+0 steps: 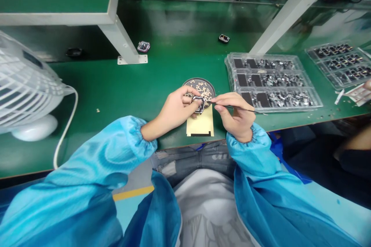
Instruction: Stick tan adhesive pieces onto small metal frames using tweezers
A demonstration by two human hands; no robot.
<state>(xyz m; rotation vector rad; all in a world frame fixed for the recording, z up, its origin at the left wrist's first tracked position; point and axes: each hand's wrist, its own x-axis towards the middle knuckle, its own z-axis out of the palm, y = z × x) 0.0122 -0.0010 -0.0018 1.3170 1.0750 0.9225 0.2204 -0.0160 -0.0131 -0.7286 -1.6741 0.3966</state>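
Note:
In my left hand [181, 104] is a small square watch case [198, 105] with a dark frame, gripped between thumb and fingers. My right hand [236, 115] pinches a thin dark tool, which looks like tweezers [228, 106], its tip at the right edge of the case. Just beyond both hands, a round dark dish [188, 82] holds many tiny pale pieces. Under the hands lies a yellow paper pad [199, 125] with a black strip along its near edge. My left hand covers part of the dish.
Right of the hands lies a clear plastic tray [314, 98] of dark squares and small metal parts; a second tray [342, 85] stands farther right. A white fan [26, 85] is at left. Watch cases [143, 46] [224, 38] lie toward the back, by a shelf leg [124, 42].

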